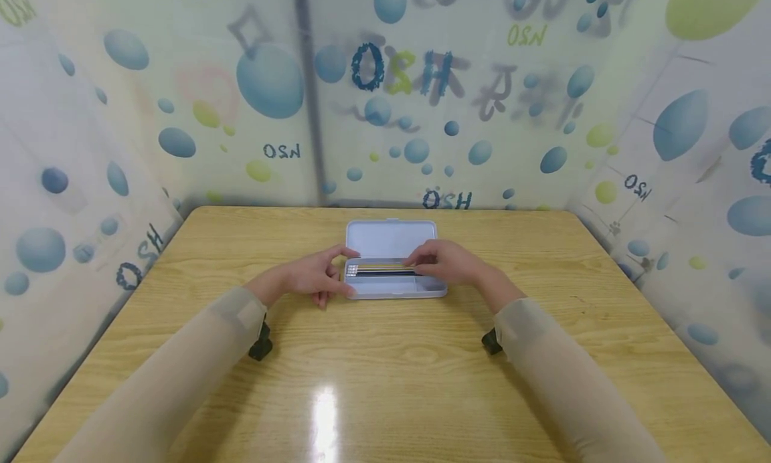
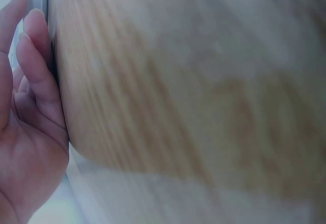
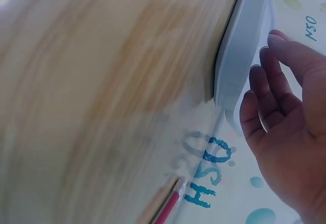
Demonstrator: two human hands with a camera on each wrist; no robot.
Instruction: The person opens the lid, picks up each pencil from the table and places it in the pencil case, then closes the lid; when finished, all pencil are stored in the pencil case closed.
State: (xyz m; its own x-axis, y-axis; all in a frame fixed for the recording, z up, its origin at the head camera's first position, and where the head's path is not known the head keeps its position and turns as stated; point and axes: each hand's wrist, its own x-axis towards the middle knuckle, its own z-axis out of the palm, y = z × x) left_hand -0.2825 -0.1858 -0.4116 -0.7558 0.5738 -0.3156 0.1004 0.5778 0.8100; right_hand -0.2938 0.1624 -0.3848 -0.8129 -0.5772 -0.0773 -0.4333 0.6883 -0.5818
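A white pencil case (image 1: 385, 288) lies on the table with its lid (image 1: 391, 238) raised at the back. Several thin pencils (image 1: 382, 270), yellow and dark, lie lengthwise inside it. My left hand (image 1: 310, 273) grips the case's left end, thumb at the front corner and forefinger at the back. My right hand (image 1: 452, 261) reaches over the right half of the case, its thumb and forefinger pinching a pencil near the right ends; the fingers hide the exact contact. In the right wrist view, the fingertips of my right hand (image 3: 290, 102) sit behind the case's side wall (image 3: 243, 46).
The wooden table (image 1: 385, 362) spreads around the case. Patterned walls (image 1: 385, 148) enclose its back and sides. In the right wrist view, a thin red stick-like thing (image 3: 168, 203) shows near the table's edge. A dark wrist camera (image 1: 262, 346) hangs under my left sleeve.
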